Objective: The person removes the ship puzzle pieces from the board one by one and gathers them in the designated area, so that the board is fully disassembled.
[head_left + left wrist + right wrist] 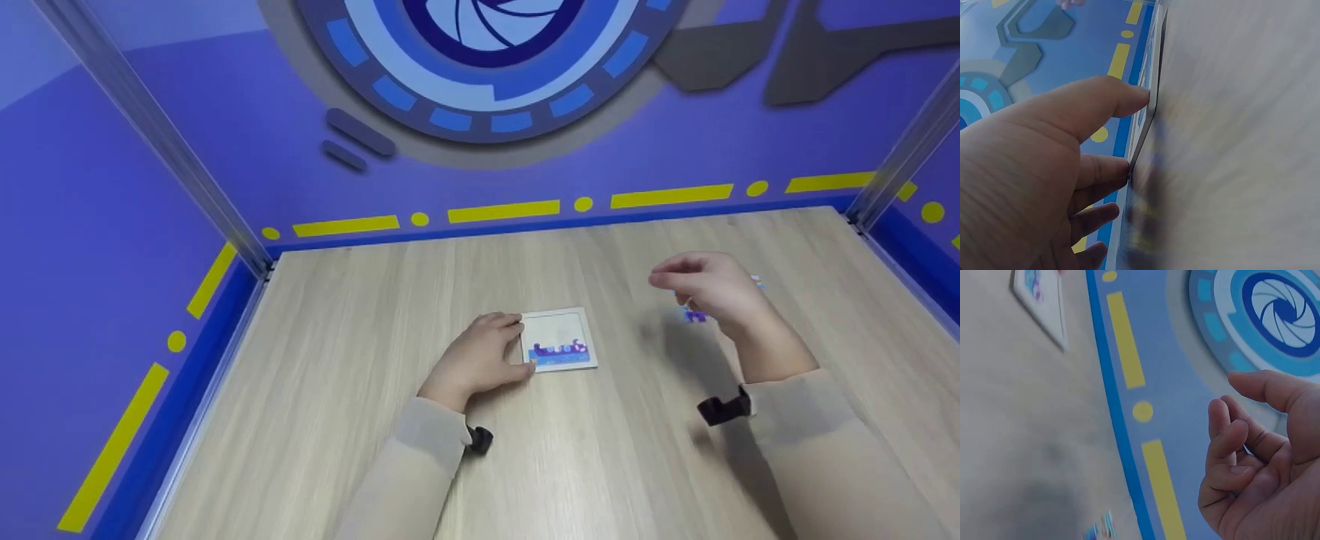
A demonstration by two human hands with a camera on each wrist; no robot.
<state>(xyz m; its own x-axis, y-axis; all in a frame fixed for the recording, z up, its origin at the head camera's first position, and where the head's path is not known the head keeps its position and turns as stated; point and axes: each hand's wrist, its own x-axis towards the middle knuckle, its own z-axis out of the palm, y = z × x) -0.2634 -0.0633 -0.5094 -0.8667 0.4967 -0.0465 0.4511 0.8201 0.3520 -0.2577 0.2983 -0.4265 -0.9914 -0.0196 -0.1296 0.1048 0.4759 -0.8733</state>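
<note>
A small square puzzle board (562,324) lies flat on the wooden table (375,315), with a blue and purple strip of pieces along its near edge. My left hand (519,346) rests on the table, its thumb and fingertips pressing the board's left edge (1150,112). My right hand (663,276) hovers above the table to the right, its fingers (1224,439) loosely curled with nothing visible in them. A few loose puzzle pieces (694,316) lie on the table just under and beyond it; they also appear blurred (1100,532) in the right wrist view.
Purple-blue walls with yellow dashes (502,211) close in the table at the back and on both sides. Metal corner posts (150,127) stand at the back corners. Bare wood stretches to the left and in front of the board.
</note>
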